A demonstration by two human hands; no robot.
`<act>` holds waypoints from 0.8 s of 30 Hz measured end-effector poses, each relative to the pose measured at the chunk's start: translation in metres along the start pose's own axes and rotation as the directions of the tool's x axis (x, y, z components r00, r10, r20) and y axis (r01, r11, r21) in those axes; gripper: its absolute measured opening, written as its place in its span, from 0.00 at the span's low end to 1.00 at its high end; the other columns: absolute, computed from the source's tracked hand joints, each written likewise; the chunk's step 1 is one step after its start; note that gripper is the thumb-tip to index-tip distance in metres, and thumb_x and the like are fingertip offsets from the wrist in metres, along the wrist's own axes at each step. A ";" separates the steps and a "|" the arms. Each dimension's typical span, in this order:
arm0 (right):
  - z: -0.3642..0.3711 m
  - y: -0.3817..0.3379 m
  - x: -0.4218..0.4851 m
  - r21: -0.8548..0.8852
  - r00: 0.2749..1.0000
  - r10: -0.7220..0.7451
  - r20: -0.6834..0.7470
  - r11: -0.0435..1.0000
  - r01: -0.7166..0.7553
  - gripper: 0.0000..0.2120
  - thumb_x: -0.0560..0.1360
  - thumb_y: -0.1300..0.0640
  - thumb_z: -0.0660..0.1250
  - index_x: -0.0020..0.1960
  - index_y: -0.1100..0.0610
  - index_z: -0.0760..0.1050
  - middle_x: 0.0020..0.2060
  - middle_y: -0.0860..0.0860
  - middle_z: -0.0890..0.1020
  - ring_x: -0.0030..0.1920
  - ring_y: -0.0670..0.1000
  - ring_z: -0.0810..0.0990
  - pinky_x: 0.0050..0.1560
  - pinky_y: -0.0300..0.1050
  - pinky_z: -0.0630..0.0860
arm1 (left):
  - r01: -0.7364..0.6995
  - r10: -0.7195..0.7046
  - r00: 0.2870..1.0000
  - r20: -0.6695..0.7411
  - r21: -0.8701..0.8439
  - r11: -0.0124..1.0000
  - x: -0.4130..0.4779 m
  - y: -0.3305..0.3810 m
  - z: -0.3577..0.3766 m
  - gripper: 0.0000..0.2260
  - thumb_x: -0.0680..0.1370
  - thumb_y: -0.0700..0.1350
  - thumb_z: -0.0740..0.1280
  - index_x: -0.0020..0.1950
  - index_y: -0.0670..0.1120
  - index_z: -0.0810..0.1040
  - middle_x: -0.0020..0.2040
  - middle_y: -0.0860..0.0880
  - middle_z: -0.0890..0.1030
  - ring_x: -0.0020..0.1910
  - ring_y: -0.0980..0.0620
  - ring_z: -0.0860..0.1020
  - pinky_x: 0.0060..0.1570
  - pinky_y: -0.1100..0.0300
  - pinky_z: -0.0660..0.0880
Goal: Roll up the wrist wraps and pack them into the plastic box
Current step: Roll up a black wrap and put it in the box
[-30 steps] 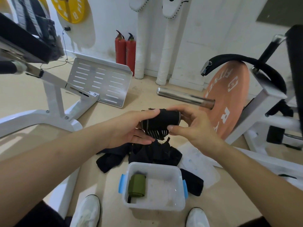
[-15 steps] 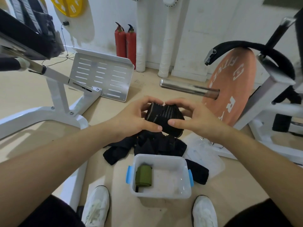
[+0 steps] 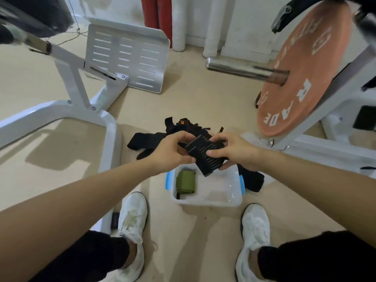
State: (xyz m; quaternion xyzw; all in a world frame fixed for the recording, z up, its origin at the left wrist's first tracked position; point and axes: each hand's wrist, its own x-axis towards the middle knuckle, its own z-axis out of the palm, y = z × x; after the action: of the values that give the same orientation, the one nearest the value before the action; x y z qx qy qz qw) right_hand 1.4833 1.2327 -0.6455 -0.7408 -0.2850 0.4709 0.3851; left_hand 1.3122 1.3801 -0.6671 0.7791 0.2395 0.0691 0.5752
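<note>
While both hands grip it, the black wrap (image 3: 203,155) hangs above the plastic box (image 3: 207,201).

Orange wt plate (image 3: 301,82) on steel bar (image 3: 242,69); 2 red cylinders (image 3: 156,15).

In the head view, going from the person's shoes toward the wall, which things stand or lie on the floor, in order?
white shoes → plastic box → pile of black wrist wraps → perforated metal plate → red fire extinguishers

Rolled wrap (image 3: 186,183) inside plastic box (image 3: 205,201)
</note>
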 end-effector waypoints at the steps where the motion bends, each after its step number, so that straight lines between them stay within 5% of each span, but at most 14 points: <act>1: 0.002 0.011 0.008 0.036 0.999 0.047 -0.007 0.998 -0.046 0.17 0.75 0.62 0.74 0.62 0.56 0.76 0.56 0.57 0.80 0.53 0.57 0.84 0.41 0.51 0.85 | 0.015 -0.014 1.000 -0.021 0.042 0.999 0.003 -0.014 0.004 0.22 0.72 0.35 0.78 0.63 0.48 0.78 0.57 0.51 0.82 0.47 0.53 0.85 0.50 0.58 0.83; 9: 0.044 0.166 0.092 0.274 0.885 0.432 -0.173 0.884 -0.378 0.18 0.77 0.63 0.72 0.65 0.58 0.71 0.55 0.58 0.81 0.53 0.57 0.83 0.44 0.55 0.85 | 0.244 -0.150 0.956 -0.252 0.399 0.884 0.015 -0.158 0.036 0.21 0.78 0.49 0.74 0.69 0.52 0.75 0.67 0.53 0.76 0.63 0.51 0.76 0.57 0.57 0.74; 14: 0.072 0.224 0.141 0.396 0.800 0.538 -0.267 0.818 -0.418 0.16 0.78 0.65 0.69 0.65 0.60 0.71 0.55 0.59 0.80 0.52 0.59 0.82 0.51 0.58 0.83 | 0.222 -0.173 0.975 -0.141 0.533 0.817 0.012 -0.202 0.056 0.32 0.79 0.48 0.72 0.80 0.50 0.64 0.77 0.48 0.67 0.74 0.46 0.67 0.67 0.52 0.69; 18: 0.086 0.252 0.168 0.436 0.800 0.529 -0.281 0.813 -0.385 0.13 0.78 0.66 0.70 0.61 0.57 0.73 0.59 0.59 0.80 0.55 0.61 0.82 0.44 0.54 0.84 | 0.195 -0.167 0.981 -0.102 0.421 0.886 0.001 -0.229 0.067 0.34 0.81 0.44 0.70 0.83 0.47 0.58 0.80 0.47 0.66 0.71 0.43 0.73 0.69 0.50 0.72; 21: 0.081 0.268 0.174 0.232 0.826 0.452 -0.337 0.890 -0.392 0.14 0.76 0.58 0.75 0.59 0.57 0.78 0.58 0.56 0.83 0.51 0.57 0.83 0.40 0.50 0.83 | 0.158 -0.126 0.986 -0.108 0.371 0.915 0.000 -0.241 0.068 0.34 0.80 0.44 0.71 0.83 0.49 0.59 0.81 0.49 0.65 0.72 0.45 0.74 0.67 0.48 0.75; 24: 0.071 0.268 0.171 -0.166 0.896 0.328 -0.300 0.907 -0.388 0.18 0.76 0.47 0.74 0.61 0.56 0.81 0.54 0.52 0.85 0.46 0.52 0.82 0.50 0.50 0.81 | 0.159 -0.119 0.985 -0.127 0.380 0.911 -0.003 -0.247 0.064 0.33 0.80 0.48 0.72 0.82 0.53 0.61 0.79 0.53 0.68 0.63 0.50 0.79 0.59 0.52 0.80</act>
State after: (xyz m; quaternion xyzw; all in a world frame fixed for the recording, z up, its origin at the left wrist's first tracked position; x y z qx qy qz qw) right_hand 1.5020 1.2439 -0.9704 -0.8751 -0.1396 0.3958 0.2410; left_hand 1.2618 1.3790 -0.9168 0.8541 0.3321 0.0185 0.3999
